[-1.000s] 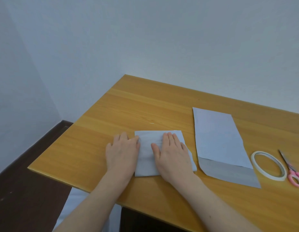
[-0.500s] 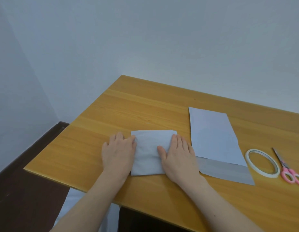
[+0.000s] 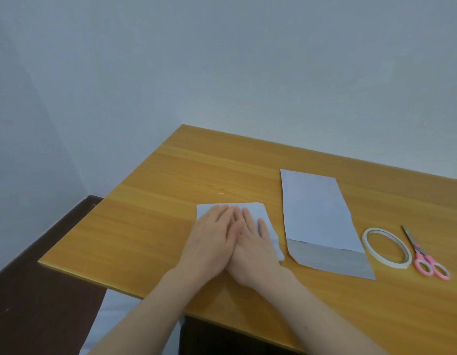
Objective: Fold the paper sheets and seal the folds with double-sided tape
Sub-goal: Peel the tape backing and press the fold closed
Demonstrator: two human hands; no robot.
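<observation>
A small folded white paper (image 3: 255,210) lies on the wooden table (image 3: 158,226) near its front edge. My left hand (image 3: 209,242) and my right hand (image 3: 253,249) lie flat on it side by side, fingers straight, pressing it down and hiding most of it. A second, longer folded sheet (image 3: 317,216) lies to the right, with a grey flap at its near end. A white roll of double-sided tape (image 3: 386,248) lies flat to the right of that sheet.
Pink-handled scissors (image 3: 424,257) lie beside the tape roll at the far right. The table's left edge drops to a dark floor (image 3: 30,290). Pale walls stand close behind and to the left of the table.
Both hands have slid together over the middle of the small folded paper; earlier they lay apart near its left and right sides.
</observation>
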